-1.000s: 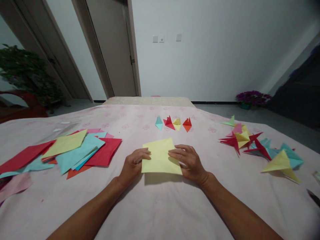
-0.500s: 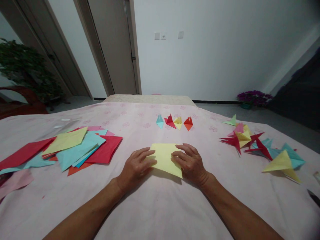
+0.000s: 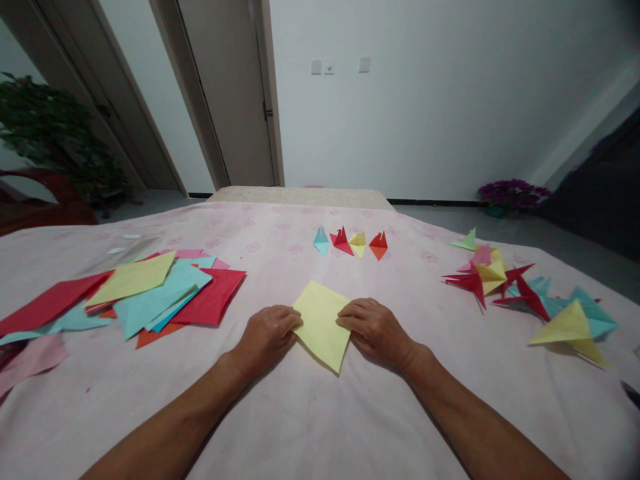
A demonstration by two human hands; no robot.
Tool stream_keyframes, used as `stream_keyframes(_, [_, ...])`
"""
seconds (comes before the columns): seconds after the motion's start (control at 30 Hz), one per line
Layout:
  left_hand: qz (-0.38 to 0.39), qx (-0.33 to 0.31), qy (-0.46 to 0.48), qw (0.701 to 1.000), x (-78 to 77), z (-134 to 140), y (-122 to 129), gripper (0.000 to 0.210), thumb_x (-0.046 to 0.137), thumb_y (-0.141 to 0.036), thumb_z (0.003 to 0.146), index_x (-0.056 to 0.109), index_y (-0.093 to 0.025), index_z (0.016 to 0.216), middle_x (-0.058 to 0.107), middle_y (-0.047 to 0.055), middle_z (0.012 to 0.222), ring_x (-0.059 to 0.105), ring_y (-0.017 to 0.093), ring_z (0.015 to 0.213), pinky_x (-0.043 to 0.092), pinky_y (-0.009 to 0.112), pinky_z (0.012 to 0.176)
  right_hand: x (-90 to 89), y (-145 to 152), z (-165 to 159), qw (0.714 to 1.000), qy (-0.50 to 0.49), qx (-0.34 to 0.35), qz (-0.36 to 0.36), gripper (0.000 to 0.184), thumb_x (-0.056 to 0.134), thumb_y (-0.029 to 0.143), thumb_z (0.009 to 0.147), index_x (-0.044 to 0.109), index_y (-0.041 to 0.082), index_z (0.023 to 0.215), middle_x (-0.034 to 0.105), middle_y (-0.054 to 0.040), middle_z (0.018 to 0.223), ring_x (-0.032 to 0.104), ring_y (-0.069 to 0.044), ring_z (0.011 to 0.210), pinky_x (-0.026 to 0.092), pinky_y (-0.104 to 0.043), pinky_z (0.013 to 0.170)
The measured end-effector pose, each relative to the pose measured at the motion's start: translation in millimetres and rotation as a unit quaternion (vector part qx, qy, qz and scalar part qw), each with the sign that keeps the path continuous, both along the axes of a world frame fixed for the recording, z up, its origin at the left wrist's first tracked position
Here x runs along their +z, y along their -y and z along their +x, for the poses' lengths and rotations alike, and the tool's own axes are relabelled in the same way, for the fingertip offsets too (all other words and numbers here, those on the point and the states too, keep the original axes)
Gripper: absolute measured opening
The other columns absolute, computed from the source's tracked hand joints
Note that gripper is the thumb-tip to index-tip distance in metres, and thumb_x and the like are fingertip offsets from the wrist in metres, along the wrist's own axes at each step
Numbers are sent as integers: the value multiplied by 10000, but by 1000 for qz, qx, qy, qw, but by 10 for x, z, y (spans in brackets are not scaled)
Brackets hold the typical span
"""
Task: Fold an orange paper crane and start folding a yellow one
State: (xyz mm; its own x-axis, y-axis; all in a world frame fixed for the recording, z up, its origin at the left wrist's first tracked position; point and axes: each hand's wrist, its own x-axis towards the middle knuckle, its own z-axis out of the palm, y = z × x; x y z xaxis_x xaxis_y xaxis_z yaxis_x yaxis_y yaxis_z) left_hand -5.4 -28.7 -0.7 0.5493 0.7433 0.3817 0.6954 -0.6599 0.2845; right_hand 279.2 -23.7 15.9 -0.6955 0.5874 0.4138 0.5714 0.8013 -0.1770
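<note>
A square yellow sheet of paper (image 3: pixel 321 325) is held between my two hands, turned so that one corner points toward me. My left hand (image 3: pixel 270 333) pinches its left corner, thumb and fingers pressed together. On the opposite side my right hand (image 3: pixel 375 332) grips the right corner with its fingers curled. The sheet bends slightly near its lower edge. Beyond it stand small folded paper pieces in a row: a light blue one (image 3: pixel 321 241), a red one (image 3: pixel 342 241), a yellow one (image 3: pixel 359 244) and an orange-red one (image 3: pixel 379 246).
Loose coloured paper sheets (image 3: pixel 160 300) lie overlapping at the left. Several larger folded paper figures (image 3: pixel 570 327) are grouped at the right. A dark object (image 3: pixel 631 393) shows at the right edge. A pale pink flowered cloth (image 3: pixel 320 433) covers the table.
The yellow sheet has been turned so a corner points toward me. Both hands have gone from spread fingers on it to pinching its side corners.
</note>
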Motion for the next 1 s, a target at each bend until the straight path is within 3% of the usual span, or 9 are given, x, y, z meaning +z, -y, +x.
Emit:
stream_keyframes(0.2, [9, 18, 13, 1000, 1, 0, 4, 164, 584, -171, 869, 715, -235, 943, 744, 51, 1064, 683, 229, 986, 543, 394, 871, -64, -53, 2, 998, -28, -40, -26, 353, 559, 85, 818, 681, 239, 1111, 674, -74, 1158, 577, -235, 1057, 429, -407, 904])
stream_keyframes(0.37, [-35, 66, 53, 996, 16, 0, -10, 157, 571, -250, 905, 716, -239, 963, 741, 46, 1049, 663, 226, 1012, 522, 377, 886, -81, -110, 8, 993, -67, -89, -49, 169, 548, 192, 916, 713, 230, 916, 703, -53, 1007, 597, -196, 936, 438, -357, 834])
stream_keyframes(0.53, [-82, 113, 71, 988, 82, 40, 3, 156, 547, -286, 924, 684, -211, 915, 714, 50, 1023, 639, 217, 972, 495, 357, 876, -85, -183, -38, 978, -48, -192, -71, 215, 547, 279, 943, 629, 198, 762, 640, -24, 804, 548, -176, 802, 409, -302, 729])
stream_keyframes(0.7, [-72, 141, 48, 986, 101, 69, -19, 233, 477, -289, 953, 651, -189, 835, 662, 67, 974, 600, 212, 905, 475, 353, 829, -121, -235, -118, 963, -25, -264, -49, 254, 558, 324, 945, 591, 199, 726, 609, -25, 788, 521, -178, 778, 369, -302, 709])
stream_keyframes(1.0, [-18, 180, -21, 983, 65, 97, -62, 199, 519, -258, 907, 610, -185, 745, 607, 65, 867, 554, 220, 830, 437, 358, 765, -138, -261, -160, 946, 26, -322, 11, 276, 613, 387, 913, 589, 211, 702, 603, -34, 783, 506, -202, 770, 327, -323, 676])
